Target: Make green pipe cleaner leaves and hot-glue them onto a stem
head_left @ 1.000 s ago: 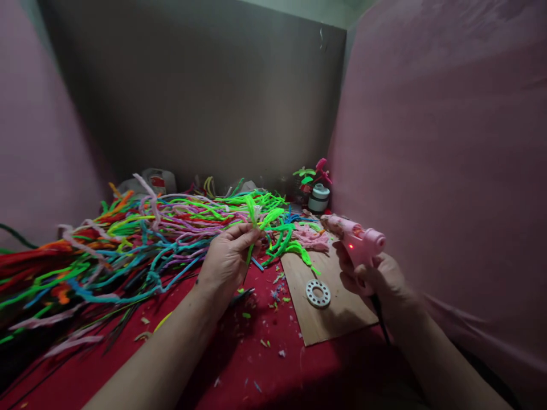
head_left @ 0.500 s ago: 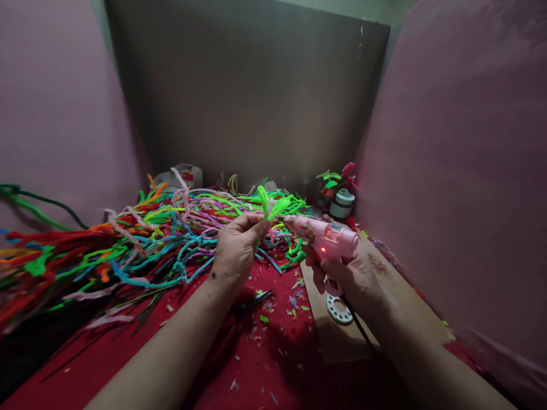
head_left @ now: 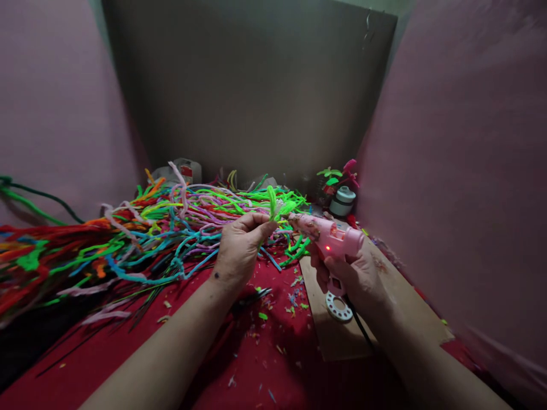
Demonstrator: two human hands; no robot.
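My left hand (head_left: 240, 246) is closed, pinching a small bright green pipe-cleaner piece (head_left: 273, 208) upright above the red table. My right hand (head_left: 351, 274) grips a pink hot glue gun (head_left: 330, 236) with a red light lit on its side. The gun's nozzle points left and sits right beside the green piece, close to my left fingertips. A black cord runs down from the gun past my right wrist.
A big tangle of coloured pipe cleaners (head_left: 128, 233) covers the left and back of the red table (head_left: 256, 364). A wooden board (head_left: 384, 319) lies under my right hand with a white ring (head_left: 338, 306) on it. A small flower craft (head_left: 339, 182) on a white pot stands at the back right.
My right hand brought the glue gun from the right over to the green piece in my left hand; the view has shifted too. In the last half second both hands barely moved.
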